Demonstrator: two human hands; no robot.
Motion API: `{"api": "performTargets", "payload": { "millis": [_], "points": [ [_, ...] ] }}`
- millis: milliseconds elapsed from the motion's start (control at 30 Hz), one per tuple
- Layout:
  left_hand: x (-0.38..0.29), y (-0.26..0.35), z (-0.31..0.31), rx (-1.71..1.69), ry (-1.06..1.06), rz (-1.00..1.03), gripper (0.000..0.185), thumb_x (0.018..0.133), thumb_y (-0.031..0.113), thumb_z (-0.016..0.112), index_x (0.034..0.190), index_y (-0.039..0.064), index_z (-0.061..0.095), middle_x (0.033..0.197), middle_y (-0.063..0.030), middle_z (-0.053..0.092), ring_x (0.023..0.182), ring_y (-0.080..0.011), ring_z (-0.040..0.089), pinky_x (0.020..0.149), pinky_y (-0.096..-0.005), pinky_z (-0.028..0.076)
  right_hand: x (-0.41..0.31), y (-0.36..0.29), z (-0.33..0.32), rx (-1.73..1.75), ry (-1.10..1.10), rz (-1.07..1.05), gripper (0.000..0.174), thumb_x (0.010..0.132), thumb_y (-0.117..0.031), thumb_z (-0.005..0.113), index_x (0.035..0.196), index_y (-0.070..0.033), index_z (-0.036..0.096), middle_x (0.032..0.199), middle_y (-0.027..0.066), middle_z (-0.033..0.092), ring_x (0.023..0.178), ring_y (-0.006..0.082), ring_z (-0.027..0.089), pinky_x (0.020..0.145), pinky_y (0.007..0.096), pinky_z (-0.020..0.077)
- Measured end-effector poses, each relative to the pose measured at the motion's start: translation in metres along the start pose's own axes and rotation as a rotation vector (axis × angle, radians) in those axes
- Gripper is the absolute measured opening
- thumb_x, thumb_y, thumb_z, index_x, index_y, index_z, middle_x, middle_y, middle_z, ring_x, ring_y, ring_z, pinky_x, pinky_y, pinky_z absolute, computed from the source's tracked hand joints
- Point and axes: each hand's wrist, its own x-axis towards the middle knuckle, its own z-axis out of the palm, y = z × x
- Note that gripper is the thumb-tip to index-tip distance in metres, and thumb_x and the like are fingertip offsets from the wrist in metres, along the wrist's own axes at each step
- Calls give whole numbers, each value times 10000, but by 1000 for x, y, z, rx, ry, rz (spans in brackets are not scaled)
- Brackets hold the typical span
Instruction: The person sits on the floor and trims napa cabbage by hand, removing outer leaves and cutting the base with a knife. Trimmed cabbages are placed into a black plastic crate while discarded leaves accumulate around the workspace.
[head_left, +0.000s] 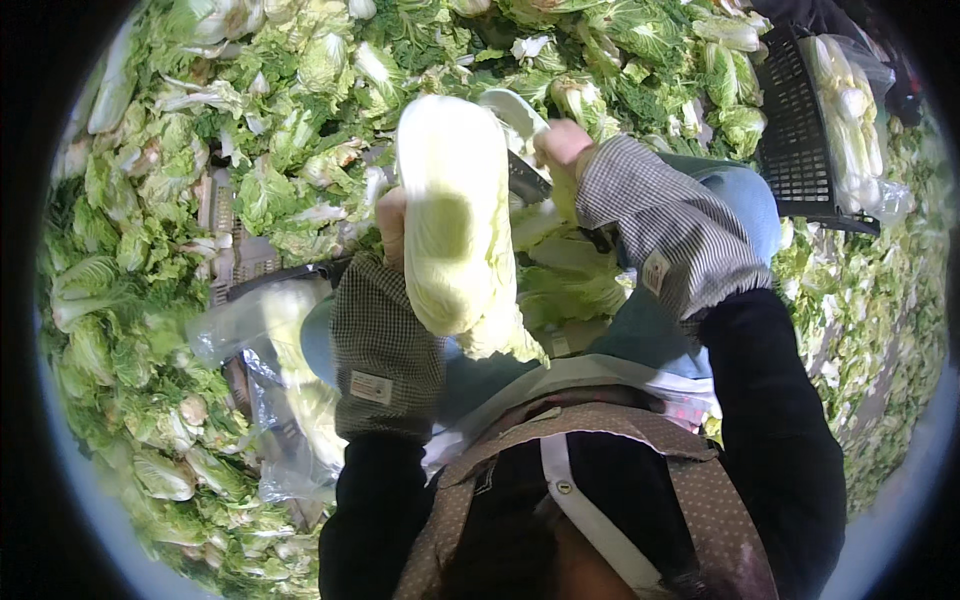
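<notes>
A trimmed napa cabbage (457, 225), white at its base and pale yellow-green lower down, is held up before my lap. My left hand (391, 225) grips its left side; the fingers behind it are hidden. A ragged leaf (510, 341) hangs off its lower end. My right hand (564, 146) is closed just right of the cabbage's upper part. From that fist a curved white leaf piece (514, 109) extends up and left. A dark flat edge (529, 178) shows below the fist; what it belongs to is unclear.
Loose cabbage leaves (574, 292) lie between my knees. On the right stands a black plastic crate (796, 127) beside cabbages in a clear bag (847, 120). Another clear plastic bag (289, 420) with cabbages is at my left. Heaped trimmings (292, 135) surround a light crate (240, 255).
</notes>
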Motion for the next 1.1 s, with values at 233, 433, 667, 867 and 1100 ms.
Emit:
{"api": "performTargets", "payload": {
  "millis": [233, 433, 667, 867, 1100],
  "points": [
    [20, 23, -11, 387, -22, 175, 691, 858, 311, 610, 1369, -50, 318, 1282, -214, 493, 1177, -299, 536, 907, -428, 531, -71, -75, 15, 1082, -625, -282, 860, 846, -372, 681, 1496, -142, 167, 1478, 152, 315, 1272, 261, 438, 1023, 404, 411],
    [19, 34, -20, 1021, 404, 20, 715, 742, 127, 754, 1331, 9, 367, 1183, -131, 581, 1103, -222, 581, 920, -383, 509, -109, -111, 12, 306, -10, -359, 930, 677, -295, 833, 1444, -128, 333, 1184, 125, 548, 1007, 197, 555, 882, 341, 483],
    [20, 28, -41, 1206, 250, 102, 794, 620, 36, 801, 1304, 19, 397, 1177, -110, 581, 1094, -214, 581, 921, -347, 498, -108, -106, 24, 235, 127, -562, 542, 733, -48, 607, 1257, -91, 477, 1072, 109, 586, 1050, 254, 565, 954, 334, 435],
    [17, 21, -36, 846, 346, -126, 779, 771, 357, 701, 1374, 20, 340, 1238, -162, 550, 1067, -264, 596, 901, -389, 521, -86, -103, -16, 707, -20, 173, 302, 844, -1, 504, 1120, -73, 604, 870, 49, 636, 797, 87, 593, 645, 198, 513],
    [23, 39, -57, 291, 273, 94, 801, 853, 688, 427, 1401, 107, 377, 1279, -161, 543, 1081, -335, 586, 891, -482, 519, -71, -58, 2, -386, -444, 73, 726, 777, -574, 650, 1305, -90, 534, 1443, 170, 391, 1350, 328, 342, 1142, 456, 197]
  ]
}}
